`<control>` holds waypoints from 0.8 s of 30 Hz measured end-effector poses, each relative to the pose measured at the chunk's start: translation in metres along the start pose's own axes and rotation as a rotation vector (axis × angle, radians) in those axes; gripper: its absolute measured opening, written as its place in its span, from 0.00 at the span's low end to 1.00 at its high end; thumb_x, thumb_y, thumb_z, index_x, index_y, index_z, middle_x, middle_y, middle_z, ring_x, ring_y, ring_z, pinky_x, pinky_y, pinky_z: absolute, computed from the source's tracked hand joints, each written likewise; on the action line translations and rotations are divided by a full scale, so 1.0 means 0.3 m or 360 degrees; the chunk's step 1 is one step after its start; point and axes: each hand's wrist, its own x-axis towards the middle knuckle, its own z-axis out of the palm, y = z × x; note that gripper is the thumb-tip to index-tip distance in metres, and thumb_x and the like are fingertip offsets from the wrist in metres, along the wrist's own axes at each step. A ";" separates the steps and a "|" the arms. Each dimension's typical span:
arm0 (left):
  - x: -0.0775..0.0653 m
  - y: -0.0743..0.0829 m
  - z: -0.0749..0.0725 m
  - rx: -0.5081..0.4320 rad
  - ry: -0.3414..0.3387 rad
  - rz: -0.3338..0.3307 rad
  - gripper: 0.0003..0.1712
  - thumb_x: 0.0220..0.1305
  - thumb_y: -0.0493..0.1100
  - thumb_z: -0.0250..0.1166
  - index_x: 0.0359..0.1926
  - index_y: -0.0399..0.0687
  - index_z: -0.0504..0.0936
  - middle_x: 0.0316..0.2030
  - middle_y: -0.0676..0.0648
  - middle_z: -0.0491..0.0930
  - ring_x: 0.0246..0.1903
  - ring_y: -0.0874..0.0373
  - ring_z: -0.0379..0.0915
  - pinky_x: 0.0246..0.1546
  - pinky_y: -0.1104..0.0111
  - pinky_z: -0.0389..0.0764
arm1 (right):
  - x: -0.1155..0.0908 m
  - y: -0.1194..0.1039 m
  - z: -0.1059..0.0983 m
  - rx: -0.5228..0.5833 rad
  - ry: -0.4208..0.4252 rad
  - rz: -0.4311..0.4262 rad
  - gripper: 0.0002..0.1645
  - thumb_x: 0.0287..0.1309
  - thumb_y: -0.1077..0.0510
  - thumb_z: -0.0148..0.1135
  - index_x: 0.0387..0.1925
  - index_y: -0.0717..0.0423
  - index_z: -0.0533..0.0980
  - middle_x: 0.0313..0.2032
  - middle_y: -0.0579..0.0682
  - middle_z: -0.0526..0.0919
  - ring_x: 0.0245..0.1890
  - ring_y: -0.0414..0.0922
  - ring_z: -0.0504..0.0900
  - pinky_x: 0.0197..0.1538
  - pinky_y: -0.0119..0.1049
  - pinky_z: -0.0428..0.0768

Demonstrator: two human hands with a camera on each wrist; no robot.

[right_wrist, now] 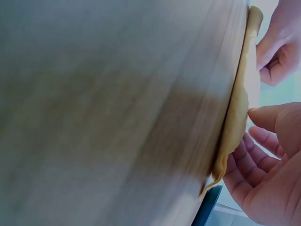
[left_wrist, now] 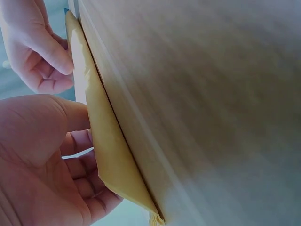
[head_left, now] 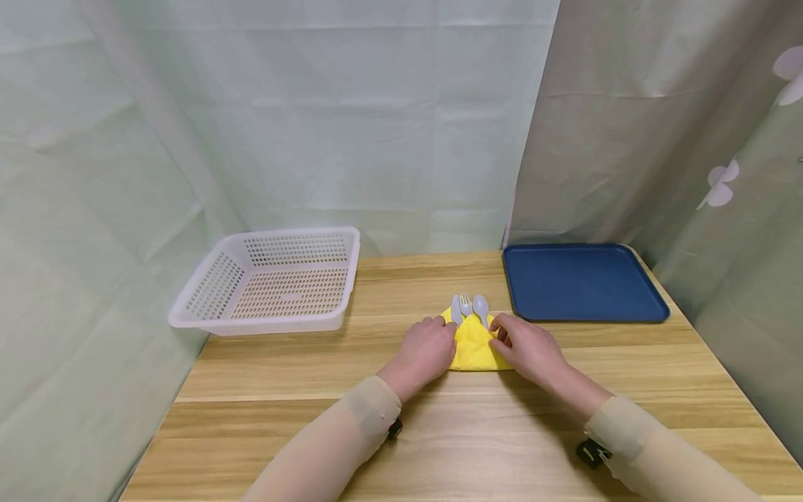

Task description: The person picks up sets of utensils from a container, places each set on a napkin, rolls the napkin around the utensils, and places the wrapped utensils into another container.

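The left hand (head_left: 426, 346) touched the left side of a folded yellow cloth napkin (head_left: 475, 345), its fingers bent; the right hand (head_left: 530, 346) met the opposite side, fingers bent too, its thumb against the fabric. Neither was spread wide, and I could not tell whether they pinched the cloth or merely rested on it. The napkin lay between them on the wood-grain worktop (head_left: 433, 432).

Nothing visible fastened the folds. If both hands had let go at once, the layers could have sprung apart, since soft cloth seemed unlikely to keep a crease unaided. A pull from one side alone might have skewed the pocket.

Out of its far end poked the heads of a pale table knife (head_left: 456, 312), a fork (head_left: 465, 305) and a spoon (head_left: 481, 307), the first two close together. Their lower parts were hidden, so how snugly they sat could not be judged; a lift with that end tipped down could well have let them slide out. The fork's tines might also have snagged a fold.

Farther out, loose beige cuffs (head_left: 621, 425) could have brushed the cloth during a withdrawal. The blue tray (head_left: 586, 282) and white perforated basket (head_left: 270, 326) stood well apart from the napkin, posing little risk of a knock.
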 end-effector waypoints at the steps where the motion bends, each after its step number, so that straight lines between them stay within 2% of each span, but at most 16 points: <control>1: 0.000 0.000 0.000 -0.0001 0.0000 -0.0002 0.13 0.79 0.48 0.67 0.54 0.46 0.89 0.38 0.47 0.84 0.34 0.52 0.78 0.36 0.62 0.83 | -0.005 0.000 -0.002 -0.0009 0.0013 -0.0026 0.11 0.67 0.59 0.76 0.48 0.54 0.84 0.38 0.46 0.85 0.35 0.43 0.83 0.38 0.45 0.83; 4: 0.001 0.000 0.001 -0.0006 -0.0007 -0.0007 0.13 0.79 0.48 0.67 0.53 0.46 0.89 0.37 0.48 0.83 0.33 0.53 0.76 0.35 0.62 0.82 | -0.027 0.000 -0.007 -0.0044 0.0063 -0.0130 0.12 0.64 0.61 0.79 0.47 0.55 0.85 0.41 0.48 0.84 0.38 0.46 0.83 0.41 0.46 0.84; 9: 0.006 -0.001 0.003 -0.0012 -0.0023 -0.0015 0.13 0.79 0.48 0.67 0.53 0.46 0.89 0.37 0.48 0.82 0.33 0.53 0.75 0.35 0.62 0.81 | -0.063 -0.002 -0.013 -0.0124 0.0123 -0.0395 0.14 0.58 0.64 0.83 0.45 0.54 0.87 0.44 0.48 0.85 0.44 0.49 0.83 0.47 0.49 0.85; 13: 0.008 -0.001 0.000 -0.0027 -0.0021 -0.0030 0.13 0.78 0.48 0.68 0.52 0.45 0.89 0.37 0.47 0.82 0.34 0.52 0.77 0.37 0.61 0.83 | -0.078 0.004 -0.014 -0.0148 0.0110 -0.0594 0.16 0.57 0.66 0.84 0.46 0.55 0.89 0.46 0.48 0.86 0.50 0.49 0.83 0.53 0.49 0.86; 15: 0.009 -0.001 -0.001 -0.0034 -0.0019 -0.0040 0.13 0.78 0.48 0.68 0.52 0.45 0.89 0.37 0.47 0.82 0.34 0.51 0.77 0.37 0.60 0.83 | -0.082 0.009 -0.013 -0.0138 0.0101 -0.0677 0.16 0.58 0.67 0.83 0.47 0.54 0.89 0.47 0.48 0.85 0.50 0.49 0.83 0.54 0.48 0.86; 18: 0.011 0.000 -0.001 -0.0026 -0.0024 -0.0050 0.14 0.78 0.49 0.68 0.52 0.44 0.87 0.38 0.46 0.82 0.34 0.51 0.77 0.37 0.60 0.83 | -0.086 0.016 -0.008 -0.0141 0.0079 -0.0749 0.17 0.59 0.68 0.81 0.48 0.53 0.88 0.49 0.48 0.86 0.51 0.49 0.83 0.53 0.48 0.86; 24: 0.008 0.004 -0.001 -0.0003 0.0012 -0.0058 0.15 0.78 0.49 0.69 0.55 0.44 0.82 0.38 0.46 0.81 0.33 0.51 0.77 0.34 0.60 0.81 | -0.092 0.022 -0.003 -0.0203 0.0034 -0.0748 0.17 0.61 0.68 0.79 0.50 0.53 0.88 0.53 0.49 0.88 0.56 0.51 0.86 0.55 0.51 0.87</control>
